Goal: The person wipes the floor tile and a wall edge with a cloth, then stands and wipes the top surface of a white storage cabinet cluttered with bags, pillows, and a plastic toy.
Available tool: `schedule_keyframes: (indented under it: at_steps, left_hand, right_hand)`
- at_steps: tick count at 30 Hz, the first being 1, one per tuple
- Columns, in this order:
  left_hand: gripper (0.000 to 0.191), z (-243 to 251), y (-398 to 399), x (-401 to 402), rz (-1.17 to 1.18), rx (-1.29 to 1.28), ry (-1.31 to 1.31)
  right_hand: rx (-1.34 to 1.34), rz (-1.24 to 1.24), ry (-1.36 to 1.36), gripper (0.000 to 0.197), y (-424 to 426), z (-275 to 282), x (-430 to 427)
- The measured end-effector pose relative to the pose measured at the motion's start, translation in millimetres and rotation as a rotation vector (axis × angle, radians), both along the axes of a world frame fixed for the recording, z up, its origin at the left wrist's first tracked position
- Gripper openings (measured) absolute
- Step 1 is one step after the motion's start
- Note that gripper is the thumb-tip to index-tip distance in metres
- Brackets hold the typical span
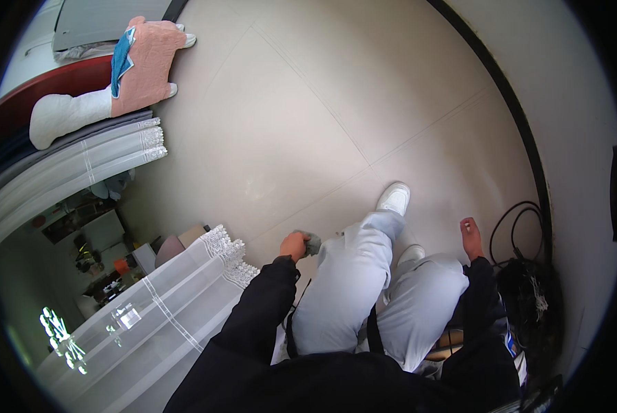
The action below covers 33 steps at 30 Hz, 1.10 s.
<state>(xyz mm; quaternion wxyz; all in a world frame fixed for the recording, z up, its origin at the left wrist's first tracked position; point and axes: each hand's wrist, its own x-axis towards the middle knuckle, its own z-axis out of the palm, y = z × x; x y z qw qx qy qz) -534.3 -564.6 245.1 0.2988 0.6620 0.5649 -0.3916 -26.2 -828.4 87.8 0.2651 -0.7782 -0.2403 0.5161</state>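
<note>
My left hand [294, 244] is closed on a crumpled grey cloth [312, 243], low over the tiled floor [267, 129] and beside my left knee. The cloth's lower part is hidden behind the pale trouser leg. Beyond my right knee, my right hand [471, 238] hangs with its fingers curled and nothing visible in it. One white shoe [395, 198] stands forward on the floor; the other white shoe [411, 253] is further back, partly covered by the trousers.
Lace-edged sheer curtains [184, 289] hang at the left before reflective glass. A pink and white plush animal [148, 67] lies at the upper left. Looped black cable [515, 222] and a dark bag-like heap [528, 299] sit by the right wall [571, 155].
</note>
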Motion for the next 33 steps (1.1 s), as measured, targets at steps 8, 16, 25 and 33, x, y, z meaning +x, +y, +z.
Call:
schedule_keyframes:
  at_steps: [8,16,25,33]
  left_hand:
    - [0.031,134.5,-31.4,-36.5,-0.018,-0.109,-0.019]
    - [0.025,238.5,-12.5,-76.0,-0.076,-0.160,0.120]
    - [0.022,292.1,42.5,11.1,-0.078,-0.200,0.111]
    - [0.019,274.1,124.8,33.0,-0.223,0.036,-0.053]
  right_hand:
    - [-0.142,-0.815,-0.236,0.021,-26.2,121.6,-33.3]
    - [-0.222,-0.833,-0.060,0.054,-6.7,250.6,-69.0]
    - [-0.322,-0.939,-0.060,0.063,-4.0,359.5,-100.9]
    - [-0.207,-0.947,0.016,0.047,5.7,395.0,-165.2]
